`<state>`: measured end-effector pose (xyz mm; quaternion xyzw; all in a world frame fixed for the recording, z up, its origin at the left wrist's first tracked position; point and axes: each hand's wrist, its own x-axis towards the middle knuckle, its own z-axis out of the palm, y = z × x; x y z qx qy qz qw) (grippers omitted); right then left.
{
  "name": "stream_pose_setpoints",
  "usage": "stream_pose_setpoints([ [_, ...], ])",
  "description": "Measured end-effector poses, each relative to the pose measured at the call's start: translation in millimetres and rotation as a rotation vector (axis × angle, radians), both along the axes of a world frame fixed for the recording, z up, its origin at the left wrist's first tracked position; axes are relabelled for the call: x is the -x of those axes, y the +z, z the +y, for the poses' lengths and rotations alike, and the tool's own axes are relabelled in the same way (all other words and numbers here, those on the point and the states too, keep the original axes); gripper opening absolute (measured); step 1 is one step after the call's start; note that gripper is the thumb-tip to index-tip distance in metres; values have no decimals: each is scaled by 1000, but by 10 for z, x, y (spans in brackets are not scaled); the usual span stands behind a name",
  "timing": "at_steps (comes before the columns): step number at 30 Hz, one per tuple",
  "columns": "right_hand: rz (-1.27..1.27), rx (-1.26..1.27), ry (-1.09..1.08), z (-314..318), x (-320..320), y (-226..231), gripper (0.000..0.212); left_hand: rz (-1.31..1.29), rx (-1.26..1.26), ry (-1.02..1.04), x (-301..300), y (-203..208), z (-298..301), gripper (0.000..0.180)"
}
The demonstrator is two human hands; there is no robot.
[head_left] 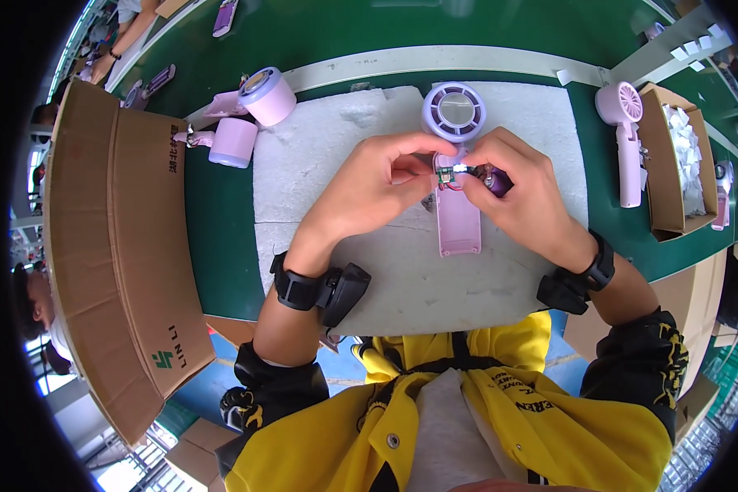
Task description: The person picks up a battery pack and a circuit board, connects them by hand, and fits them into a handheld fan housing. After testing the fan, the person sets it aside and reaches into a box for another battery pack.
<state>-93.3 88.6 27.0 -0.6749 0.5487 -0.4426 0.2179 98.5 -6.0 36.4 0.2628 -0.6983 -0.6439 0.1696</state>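
A pink and lavender handheld fan lies on the foam mat, its round head (454, 112) at the far side and its open handle shell (459, 228) toward me. Above the shell, my left hand (377, 184) pinches the edge of a small green circuit board (445, 175) with red wires. My right hand (523, 193) closes its fingertips on a small white plug (461, 168) at the board's other side. Beside the right fingers sits a purple cylinder (498, 182), partly hidden by that hand. Whether the plug sits in the board, I cannot tell.
Two pink fan heads (268, 96) (234, 143) lie left of the foam mat (320, 164). A tall cardboard box (139, 246) stands at the left. On the right are another pink fan (628, 148) and a small carton (664, 197) holding white pieces. A white rail (402, 61) crosses behind.
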Motion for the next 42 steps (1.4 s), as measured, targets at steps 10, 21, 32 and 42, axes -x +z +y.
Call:
stream_pose_setpoints([
  [10, 61, -15, -28, 14, -14, 0, 20, 17, -58, 113, 48, -64, 31, 29],
  [21, -58, -530, 127, -39, 136, 294, 31, -34, 216, 92, 106, -45, 60, 33],
  [32, -340, -847, 143, -104, 462, 505, 28, 59, 298, 118, 2, -32, -43, 36],
  [42, 466, 12, 131, 50, 404, 334, 15, -10, 208, 143, 24, 4, -32, 37],
])
